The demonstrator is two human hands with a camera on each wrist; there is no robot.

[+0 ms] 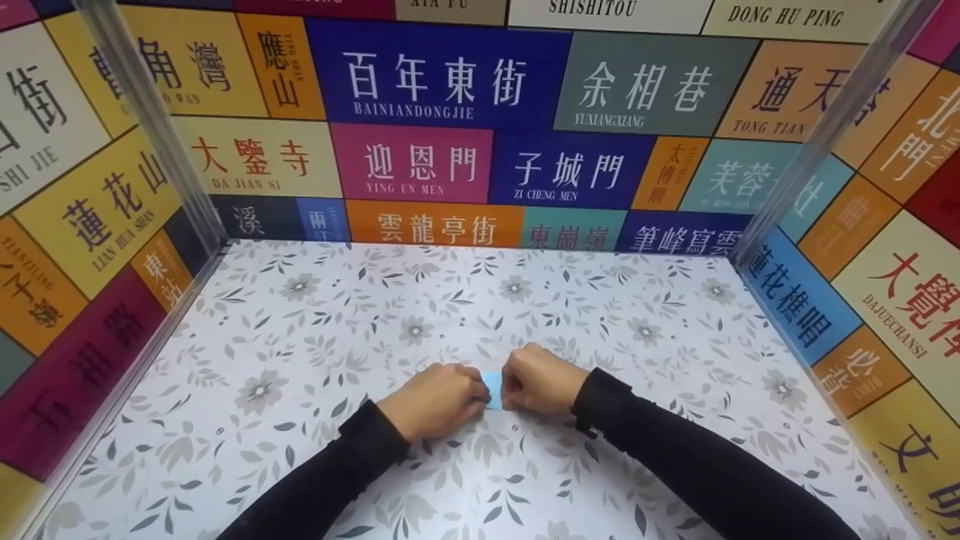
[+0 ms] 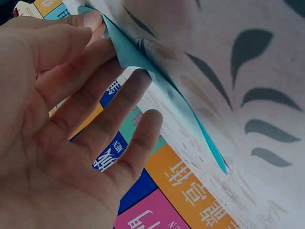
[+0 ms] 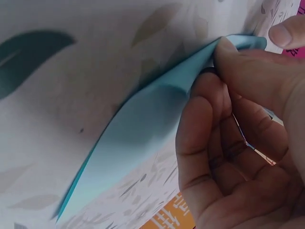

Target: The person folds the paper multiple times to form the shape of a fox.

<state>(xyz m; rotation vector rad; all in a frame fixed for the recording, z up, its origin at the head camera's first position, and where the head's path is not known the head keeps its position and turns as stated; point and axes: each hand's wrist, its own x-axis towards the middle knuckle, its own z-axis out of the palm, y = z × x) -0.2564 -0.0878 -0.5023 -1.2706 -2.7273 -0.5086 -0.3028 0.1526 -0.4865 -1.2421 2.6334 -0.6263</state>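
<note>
A small sheet of light blue paper [image 1: 492, 390] lies between both hands, low over the patterned table. My left hand [image 1: 442, 399] holds its left side; in the left wrist view the fingertips [image 2: 141, 78] touch the bent sheet [image 2: 164, 90], and the other fingers are spread loosely. From the right, my right hand [image 1: 541, 379] pinches the paper between thumb and curled forefinger. In the right wrist view the sheet [image 3: 138, 114] bows up into a curved fold, its far end narrowing under the thumb [image 3: 238, 62]. The hands partly hide the paper in the head view.
The table surface [image 1: 360, 322] is white with grey flowers and leaves. Panels with coloured blocks of Chinese lettering [image 1: 442, 75] stand at the back and both sides. Clear corner posts [image 1: 787, 127] join them.
</note>
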